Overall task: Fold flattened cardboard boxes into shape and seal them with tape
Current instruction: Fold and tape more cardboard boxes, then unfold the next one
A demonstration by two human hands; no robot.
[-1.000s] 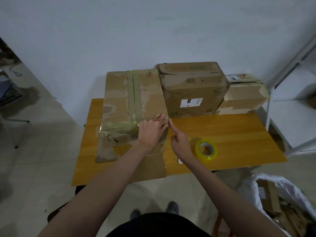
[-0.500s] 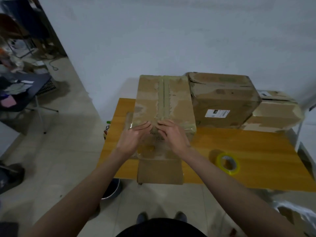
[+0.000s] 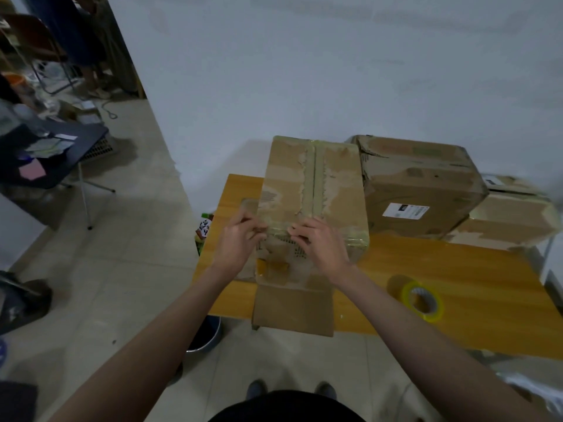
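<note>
A worn cardboard box (image 3: 332,190) stands on the wooden table (image 3: 463,269), its top seam taped and a bottom flap (image 3: 292,309) hanging over the near edge. Clear tape runs along the box's front top edge. A loose tape end sticks out past the box's left corner, and my left hand (image 3: 240,242) pinches the tape there with curled fingers. My right hand (image 3: 320,243) presses flat fingers on the tape at the middle of the front edge. A yellow tape roll (image 3: 422,301) lies on the table to the right of my right arm.
Two more taped boxes, a large one (image 3: 417,184) and a lower one (image 3: 505,217), stand at the back right against the wall. A bottle (image 3: 204,228) and a bin (image 3: 205,335) sit beside the table's left edge. A dark side table (image 3: 51,159) stands at far left.
My right hand came off the table by the box's corner and joined the left on the front edge. My left hand slid to the left corner and curled onto the tape end. The view turned left.
</note>
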